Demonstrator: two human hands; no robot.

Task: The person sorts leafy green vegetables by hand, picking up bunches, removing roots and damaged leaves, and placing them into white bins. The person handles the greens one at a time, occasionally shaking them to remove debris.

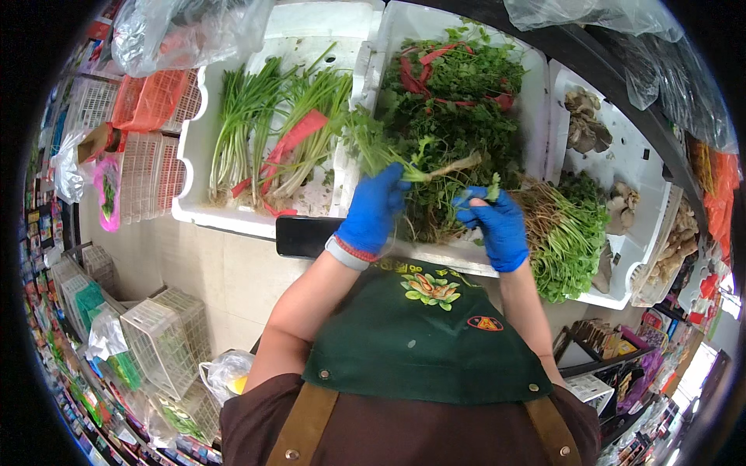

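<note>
My left hand, in a blue glove, grips a leafy green herb plant, which looks like coriander. Its thick pale root points right, toward my other hand. My right hand, also gloved in blue, has its fingers bent around a small green leaf sprig. Both hands are above the near end of a white foam box full of dark leafy herbs, some bound with red tape. Beside my right hand lies a bunch of greens with brown roots.
Spring onions with red tape lie in a foam box at left. A black smartphone sits by my left wrist. Mushrooms occupy the right-hand foam box. Clear plastic bags hang above; plastic crates stand at lower left.
</note>
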